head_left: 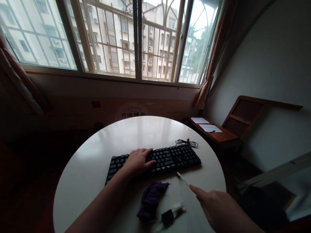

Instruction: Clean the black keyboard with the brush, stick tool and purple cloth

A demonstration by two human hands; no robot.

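Observation:
A black keyboard (170, 158) lies across a round white table (97, 161). My left hand (138, 160) rests flat on its left half, fingers stretched over the keys. My right hand (218, 207) is at the lower right, fingers pinched on the near end of a thin white stick (182, 178) that points toward the keyboard's front edge. A crumpled purple cloth (152, 199) lies in front of the keyboard. Beside the cloth lies a small black and white object (171, 215), which I cannot identify. The keyboard's coiled black cable (187, 142) lies behind its right end.
A big barred window (136, 38) fills the wall behind the table, with curtains (213, 55) at its sides. A low wooden stand (213, 132) with papers (210, 127) is to the right by the wall. A cardboard box with printed characters (132, 113) sits under the sill.

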